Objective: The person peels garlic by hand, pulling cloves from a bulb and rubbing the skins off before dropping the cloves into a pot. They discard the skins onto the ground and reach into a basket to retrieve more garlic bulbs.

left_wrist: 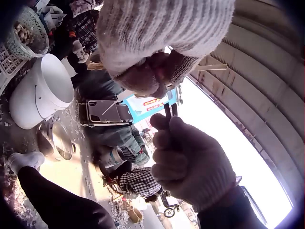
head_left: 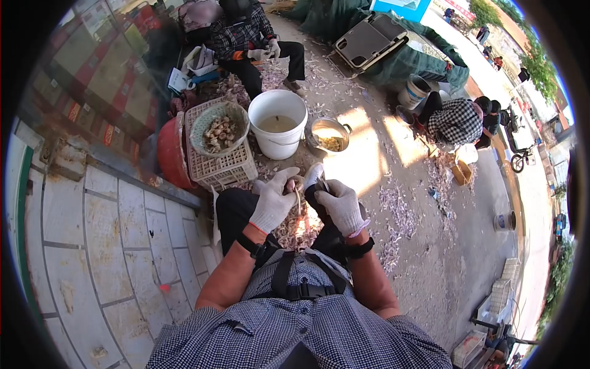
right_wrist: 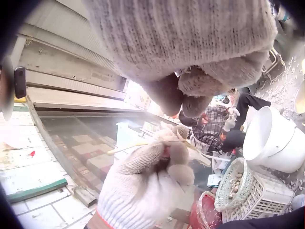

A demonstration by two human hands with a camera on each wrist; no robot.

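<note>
In the head view my gloved left hand [head_left: 273, 203] grips a garlic bulb [head_left: 291, 184], and its long dry stem [head_left: 299, 206] hangs down between the hands. The right wrist view shows the stem sticking out past the left thumb, with pale papery skin [right_wrist: 198, 155] trailing on the other side. My gloved right hand [head_left: 342, 208] is a little to the right of it, fingers curled round a dark two-pronged tool [left_wrist: 170, 110]. Its prongs point up toward the left hand, apart from the bulb in the head view. The glove hides most of the tool.
Ahead stand a white bucket [head_left: 278, 129], a metal pot [head_left: 330, 136] with pale yellow pieces, and a basket of garlic [head_left: 220, 130] on a plastic crate [head_left: 224, 166]. A red basin [head_left: 172, 150] is beside the crate. Peelings [head_left: 396, 215] litter the ground. Other people sit nearby.
</note>
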